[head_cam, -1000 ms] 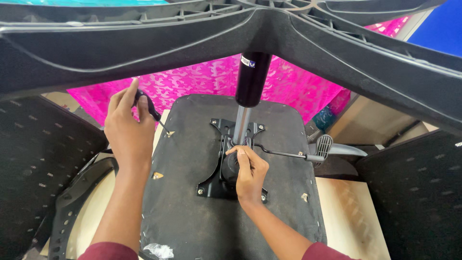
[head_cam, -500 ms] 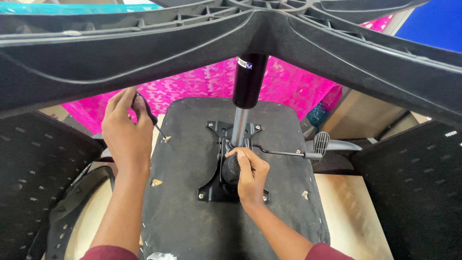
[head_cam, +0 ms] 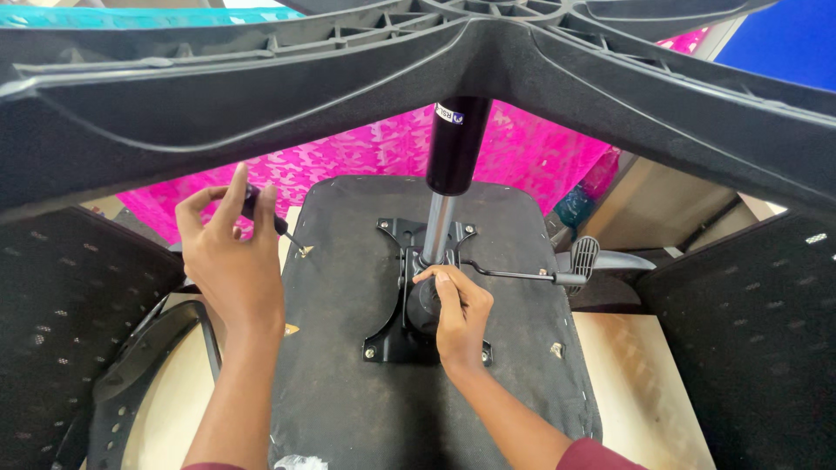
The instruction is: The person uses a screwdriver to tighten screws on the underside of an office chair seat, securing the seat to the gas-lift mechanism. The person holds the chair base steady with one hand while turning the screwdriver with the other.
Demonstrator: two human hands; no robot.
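While the chair seat (head_cam: 348, 365) lies upside down under the star base (head_cam: 261, 96), the left hand (head_cam: 231, 261) pinches a screwdriver (head_cam: 266, 218), its tip at the seat's left edge. Closed around the black knob (head_cam: 424, 305) on the metal plate (head_cam: 392, 335), the right hand (head_cam: 460, 318) sits below the gas column (head_cam: 455, 144).

Landmark: mounting plate (head_cam: 409, 300), bolted at centre of upturned seat underside (head_cam: 348, 365). Gas cylinder (head_cam: 453, 165) rising from plate to star base (head_cam: 261, 96) overhead. Lever (head_cam: 514, 274) running right from plate. Right hand (head_cam: 457, 313) on plate; left hand (head_cam: 231, 261) with screwdriver (head_cam: 270, 218) left of plate, at seat edge.
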